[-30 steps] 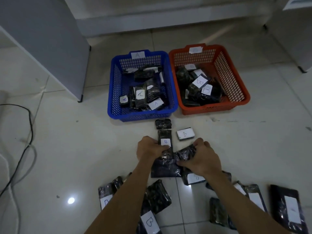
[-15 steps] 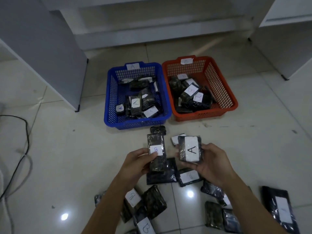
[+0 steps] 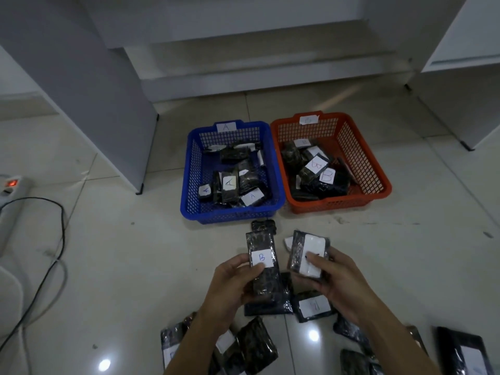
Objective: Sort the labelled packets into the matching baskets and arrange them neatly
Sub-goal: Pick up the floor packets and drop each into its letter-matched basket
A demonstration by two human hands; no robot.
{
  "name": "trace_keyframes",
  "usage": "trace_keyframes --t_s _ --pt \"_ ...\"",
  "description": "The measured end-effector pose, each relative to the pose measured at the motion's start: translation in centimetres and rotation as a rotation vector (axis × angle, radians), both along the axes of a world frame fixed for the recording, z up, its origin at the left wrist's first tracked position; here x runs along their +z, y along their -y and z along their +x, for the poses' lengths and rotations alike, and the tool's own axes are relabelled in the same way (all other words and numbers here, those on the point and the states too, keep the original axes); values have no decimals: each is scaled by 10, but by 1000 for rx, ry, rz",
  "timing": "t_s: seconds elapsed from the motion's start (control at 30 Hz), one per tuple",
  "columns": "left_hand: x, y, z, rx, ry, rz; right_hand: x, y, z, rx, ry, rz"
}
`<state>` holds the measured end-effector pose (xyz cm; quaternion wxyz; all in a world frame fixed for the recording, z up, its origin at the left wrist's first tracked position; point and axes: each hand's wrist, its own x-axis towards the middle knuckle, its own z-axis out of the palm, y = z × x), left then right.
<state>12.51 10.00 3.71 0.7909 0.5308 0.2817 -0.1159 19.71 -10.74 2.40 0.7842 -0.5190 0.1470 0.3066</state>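
My left hand grips a long dark packet labelled B, held upright above the floor. In my right hand is a shorter dark packet whose white label my thumb partly covers. A blue basket tagged A holds several A packets. Right beside it an orange basket with a paper tag holds several B packets. More dark packets lie on the tiles below my hands, and one small packet lies just in front of the blue basket.
A power strip with a red light and black cables sit at the left. A grey cabinet panel stands behind left; white furniture at the right. Several packets line the bottom edge.
Both hands lifted packets off the floor pile and now hold them higher. My right thumb has slid over the A label. The view tilted up, showing more of the room.
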Motion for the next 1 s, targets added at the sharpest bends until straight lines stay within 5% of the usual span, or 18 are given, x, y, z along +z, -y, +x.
trace_keyframes --t_s 0.37,0.53,0.73,1.0 --pt "14 23 89 -15 106 104 -8 10 2 -132 -2 -139" --pt "21 57 205 -135 109 467 -10 34 5 -179 -67 -146" --pt "9 111 294 -277 63 590 -13 61 20 -264 -134 -136" --pt "-14 122 267 -186 93 953 -14 75 38 -244 -70 -214"
